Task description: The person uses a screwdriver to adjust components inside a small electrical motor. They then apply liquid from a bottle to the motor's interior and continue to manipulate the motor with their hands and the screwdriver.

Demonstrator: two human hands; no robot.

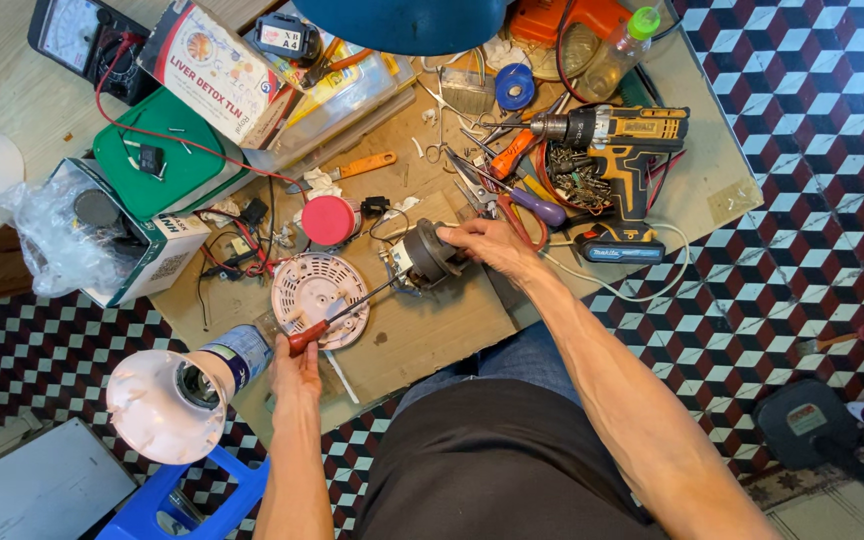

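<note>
Checkered black-and-white floor tiles surrounded a seriously cluttered bench [422, 330] covered in cardboard. Left hand [295, 375] was wrapped around the red handle of a screwdriver [337, 315], its shaft angled up and right so the tip met the small dark motor [430, 255]. Right hand [487, 245] was closed over the right side of that motor, pinning it roughly mid-bench. Just left of the motor sat a round white vented fan cover [317, 285], with the screwdriver crossing over its near edge. A red round lid [330, 220] lay just beyond it. Further right, a yellow cordless drill [617, 140] rested among loose tools, and a green box [167, 160] sat far left.
</note>
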